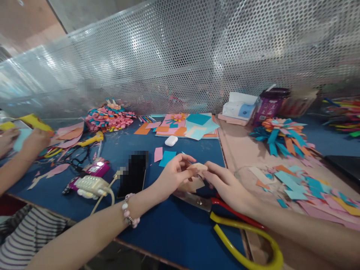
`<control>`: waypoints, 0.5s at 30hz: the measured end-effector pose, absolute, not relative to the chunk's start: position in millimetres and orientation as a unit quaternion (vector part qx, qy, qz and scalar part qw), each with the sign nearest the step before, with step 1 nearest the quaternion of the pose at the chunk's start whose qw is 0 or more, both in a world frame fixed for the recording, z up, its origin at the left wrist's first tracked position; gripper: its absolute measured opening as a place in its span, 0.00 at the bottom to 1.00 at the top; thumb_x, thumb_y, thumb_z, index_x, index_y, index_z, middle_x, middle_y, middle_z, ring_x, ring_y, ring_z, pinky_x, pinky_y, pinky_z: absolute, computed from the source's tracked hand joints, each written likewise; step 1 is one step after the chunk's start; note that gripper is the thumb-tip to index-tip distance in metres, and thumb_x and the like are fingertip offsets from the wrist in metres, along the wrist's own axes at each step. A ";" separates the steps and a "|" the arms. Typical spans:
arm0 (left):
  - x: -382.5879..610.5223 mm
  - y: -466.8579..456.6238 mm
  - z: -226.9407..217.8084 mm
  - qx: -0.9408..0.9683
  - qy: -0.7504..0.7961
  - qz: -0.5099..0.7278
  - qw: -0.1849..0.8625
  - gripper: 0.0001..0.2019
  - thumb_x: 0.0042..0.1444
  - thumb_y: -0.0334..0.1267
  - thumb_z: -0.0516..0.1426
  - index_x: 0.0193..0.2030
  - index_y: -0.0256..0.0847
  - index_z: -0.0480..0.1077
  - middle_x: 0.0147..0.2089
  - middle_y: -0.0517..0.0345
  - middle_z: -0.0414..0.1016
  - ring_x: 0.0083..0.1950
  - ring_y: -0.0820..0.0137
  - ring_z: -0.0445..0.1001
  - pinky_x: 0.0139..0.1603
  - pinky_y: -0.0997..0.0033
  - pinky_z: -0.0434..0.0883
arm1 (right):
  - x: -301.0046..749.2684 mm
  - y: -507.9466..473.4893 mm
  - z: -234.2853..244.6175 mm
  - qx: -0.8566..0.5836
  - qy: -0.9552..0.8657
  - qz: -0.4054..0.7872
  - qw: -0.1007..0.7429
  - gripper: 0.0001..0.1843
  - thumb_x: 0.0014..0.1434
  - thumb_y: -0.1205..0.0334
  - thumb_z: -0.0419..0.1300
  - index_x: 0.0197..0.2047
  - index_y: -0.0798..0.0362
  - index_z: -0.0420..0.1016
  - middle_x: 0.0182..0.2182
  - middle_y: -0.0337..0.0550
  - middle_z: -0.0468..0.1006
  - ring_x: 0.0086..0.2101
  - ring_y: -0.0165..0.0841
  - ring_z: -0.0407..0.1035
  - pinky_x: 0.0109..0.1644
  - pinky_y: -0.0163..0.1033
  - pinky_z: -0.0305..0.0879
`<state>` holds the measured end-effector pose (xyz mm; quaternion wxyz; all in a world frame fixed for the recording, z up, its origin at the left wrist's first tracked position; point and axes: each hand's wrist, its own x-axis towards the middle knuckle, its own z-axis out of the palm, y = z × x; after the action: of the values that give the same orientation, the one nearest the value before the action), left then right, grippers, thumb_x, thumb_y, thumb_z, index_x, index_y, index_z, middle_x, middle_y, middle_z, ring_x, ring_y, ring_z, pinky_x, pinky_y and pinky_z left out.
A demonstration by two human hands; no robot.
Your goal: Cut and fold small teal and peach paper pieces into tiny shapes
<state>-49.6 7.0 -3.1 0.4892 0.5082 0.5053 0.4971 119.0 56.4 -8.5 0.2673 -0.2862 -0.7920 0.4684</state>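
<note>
Both my hands meet over the blue table [174,228] near its middle. My left hand [176,174] pinches a small beige piece of paper [199,167] between thumb and fingers. My right hand [225,183] grips the same piece from the right, fingers closed on it. A larger beige paper scrap [194,184] lies just below the hands. Big scissors with red and yellow handles [239,228] lie on the table under my right forearm.
A black phone [133,174], a white charger with cable [91,184] and a white earbud case [171,140] lie to the left. Cut coloured paper [303,187] covers the right side. Another person's hands [28,140] work at far left. A perforated metal screen [180,67] closes the back.
</note>
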 end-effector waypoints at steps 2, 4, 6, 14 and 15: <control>-49.3 7.0 -2.6 0.499 0.508 0.499 0.494 0.14 0.51 0.41 0.60 0.41 0.38 0.64 0.35 0.58 0.70 0.34 0.75 0.69 0.35 0.74 0.66 | 119.4 56.5 -8.2 -0.282 -0.785 0.478 0.274 0.15 0.65 0.56 0.44 0.28 0.51 0.57 0.25 0.33 0.59 0.28 0.28 0.57 0.32 0.35 0.54; -48.5 6.9 -1.0 0.498 0.511 0.498 0.493 0.12 0.51 0.40 0.60 0.39 0.38 0.65 0.35 0.58 0.71 0.34 0.75 0.69 0.35 0.75 0.66 | 119.2 56.5 -7.4 -0.282 -0.784 0.479 0.277 0.15 0.65 0.57 0.45 0.27 0.51 0.57 0.24 0.33 0.59 0.27 0.28 0.57 0.32 0.34 0.54; -47.6 6.4 0.9 0.499 0.513 0.494 0.494 0.11 0.52 0.40 0.60 0.38 0.37 0.66 0.34 0.59 0.71 0.33 0.75 0.69 0.35 0.74 0.67 | 118.6 56.3 -5.8 -0.282 -0.788 0.471 0.277 0.14 0.64 0.58 0.46 0.27 0.52 0.58 0.24 0.33 0.60 0.27 0.28 0.57 0.31 0.34 0.54; -49.3 5.5 1.2 0.478 0.525 0.484 0.512 0.12 0.51 0.42 0.61 0.38 0.36 0.69 0.32 0.56 0.75 0.32 0.73 0.72 0.35 0.72 0.69 | 117.0 56.4 -2.9 -0.298 -0.803 0.440 0.271 0.12 0.63 0.61 0.48 0.28 0.53 0.63 0.23 0.34 0.63 0.26 0.28 0.58 0.29 0.34 0.54; -49.8 5.6 0.4 0.476 0.527 0.484 0.512 0.12 0.50 0.42 0.61 0.38 0.36 0.69 0.32 0.56 0.75 0.31 0.73 0.72 0.35 0.72 0.69 | 117.0 56.4 -3.6 -0.301 -0.805 0.435 0.269 0.12 0.63 0.61 0.48 0.28 0.53 0.64 0.23 0.34 0.63 0.26 0.28 0.58 0.29 0.34 0.54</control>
<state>-49.8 5.6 0.4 0.5119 0.4760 0.5266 0.4839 117.0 56.4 -3.6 0.2691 -0.3011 -0.8046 0.4353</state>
